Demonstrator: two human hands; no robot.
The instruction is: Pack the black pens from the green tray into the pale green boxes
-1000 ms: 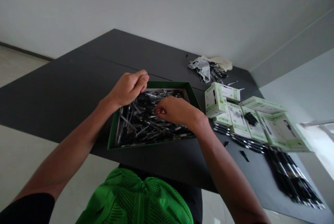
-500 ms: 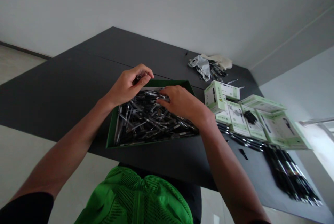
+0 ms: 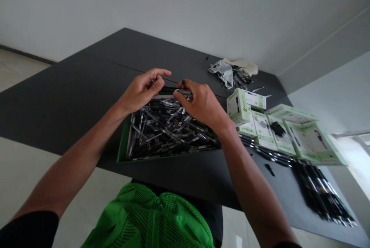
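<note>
A green box (image 3: 124,142) full of loose black-and-clear pens (image 3: 166,130) is on the dark table before me. At its far left corner is my left hand (image 3: 141,90), its fingers curled round a pen whose dark end barely shows, while the index finger points to the right. Above the far part of the box, my right hand (image 3: 199,103) pinches pens (image 3: 183,91) between thumb and fingers. They lie roughly level and point towards my left hand; how many there are I cannot make out.
Right of the box stand white-and-green cartons (image 3: 238,107), some opened out. Rows of black pens (image 3: 320,190) lie in front of them. A pair of pale gloves (image 3: 222,71) rests by more pens at the back. A small black piece (image 3: 269,169) lies near the front.
My right hand has risen from the heap in the box with pens in its fingers. The left hand has shifted slightly left and its index finger has straightened.
</note>
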